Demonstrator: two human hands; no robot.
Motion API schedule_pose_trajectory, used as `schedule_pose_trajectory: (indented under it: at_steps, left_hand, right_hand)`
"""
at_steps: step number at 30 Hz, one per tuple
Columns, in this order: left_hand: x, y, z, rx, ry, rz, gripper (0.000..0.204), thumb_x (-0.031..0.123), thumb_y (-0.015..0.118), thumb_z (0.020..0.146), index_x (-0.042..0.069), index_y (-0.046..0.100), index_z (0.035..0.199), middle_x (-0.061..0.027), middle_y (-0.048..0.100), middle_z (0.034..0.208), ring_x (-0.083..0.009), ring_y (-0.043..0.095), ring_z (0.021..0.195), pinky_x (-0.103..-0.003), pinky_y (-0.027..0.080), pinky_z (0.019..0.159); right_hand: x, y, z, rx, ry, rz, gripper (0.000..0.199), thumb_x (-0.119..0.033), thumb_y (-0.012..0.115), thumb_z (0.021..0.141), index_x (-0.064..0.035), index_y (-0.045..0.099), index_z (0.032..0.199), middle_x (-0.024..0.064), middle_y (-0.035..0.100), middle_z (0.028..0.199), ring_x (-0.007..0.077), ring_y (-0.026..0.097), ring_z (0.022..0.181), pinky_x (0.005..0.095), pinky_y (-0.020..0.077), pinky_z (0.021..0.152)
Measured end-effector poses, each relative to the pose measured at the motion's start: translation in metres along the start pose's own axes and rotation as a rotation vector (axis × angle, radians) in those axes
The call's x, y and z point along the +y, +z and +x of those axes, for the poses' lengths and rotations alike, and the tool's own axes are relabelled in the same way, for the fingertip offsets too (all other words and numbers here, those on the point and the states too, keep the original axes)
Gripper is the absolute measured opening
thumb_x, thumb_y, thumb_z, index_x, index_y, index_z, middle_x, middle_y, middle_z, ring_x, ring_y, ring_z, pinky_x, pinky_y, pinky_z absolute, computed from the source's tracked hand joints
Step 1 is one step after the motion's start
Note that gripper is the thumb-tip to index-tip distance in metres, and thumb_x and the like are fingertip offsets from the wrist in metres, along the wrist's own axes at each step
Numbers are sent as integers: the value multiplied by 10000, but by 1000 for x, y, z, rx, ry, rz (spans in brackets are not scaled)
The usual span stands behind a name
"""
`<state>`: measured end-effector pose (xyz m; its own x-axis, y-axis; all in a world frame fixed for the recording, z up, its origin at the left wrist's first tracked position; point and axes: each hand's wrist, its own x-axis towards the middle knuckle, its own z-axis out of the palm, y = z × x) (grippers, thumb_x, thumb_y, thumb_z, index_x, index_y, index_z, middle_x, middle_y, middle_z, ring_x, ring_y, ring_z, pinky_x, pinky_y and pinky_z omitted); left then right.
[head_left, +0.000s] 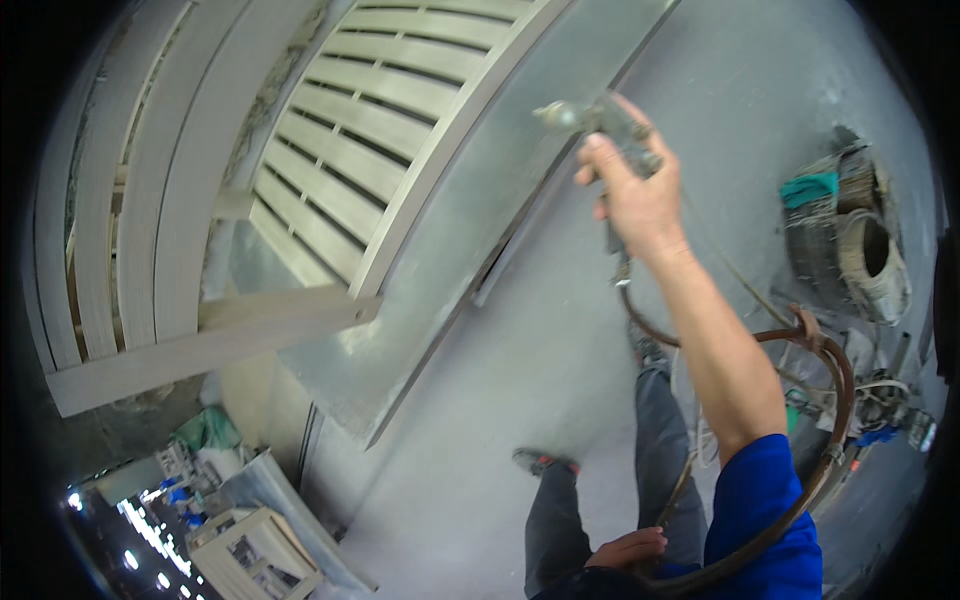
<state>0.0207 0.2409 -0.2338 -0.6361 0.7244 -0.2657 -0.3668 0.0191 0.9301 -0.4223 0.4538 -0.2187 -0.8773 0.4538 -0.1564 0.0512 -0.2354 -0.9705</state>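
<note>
Grey floor (470, 400) in the head view, pale slatted frame (385, 118) over the metal tabletop (420, 260); right hand (645, 205) wrapped round a blurred spray gun (630, 135), seen against the tabletop's right edge. Gun looks rigid, probably fairly heavy with the brown hose (845, 385) dragging, best gripped by its handle. Left hand (630, 548) low by the thigh, fingertips near the hose, can't tell if gripping.
</note>
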Motion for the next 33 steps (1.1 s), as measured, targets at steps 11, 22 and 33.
schedule_pose_trajectory:
  at_steps: [11, 22, 33]
  left_hand:
    - [60, 21, 140, 83, 142, 164, 364, -17, 756, 870, 40, 674, 1220, -116, 724, 1222, -290, 687, 1195, -350, 564, 1005]
    - [36, 22, 116, 111, 159, 33, 362, -59, 726, 875, 38, 674, 1220, -114, 723, 1222, -272, 689, 1196, -341, 570, 988]
    - [13, 21, 59, 124, 294, 53, 352, -35, 760, 861, 32, 672, 1195, -132, 727, 1204, -299, 693, 1185, -360, 568, 1002]
  right_hand:
    - [-165, -98, 191, 25, -905, -907, 556, -124, 681, 914, -262, 589, 1444, 137, 735, 1133, 330, 709, 1030, 394, 571, 902]
    - [-156, -76, 184, -94, -905, -1595, 820, -30, 672, 818, -363, 441, 1531, 109, 613, 1049, 299, 679, 954, 424, 603, 751]
    - [-153, -56, 120, -322, -1008, -1800, 708, -56, 648, 879, -322, 440, 1501, 119, 620, 1002, 297, 679, 925, 427, 595, 708]
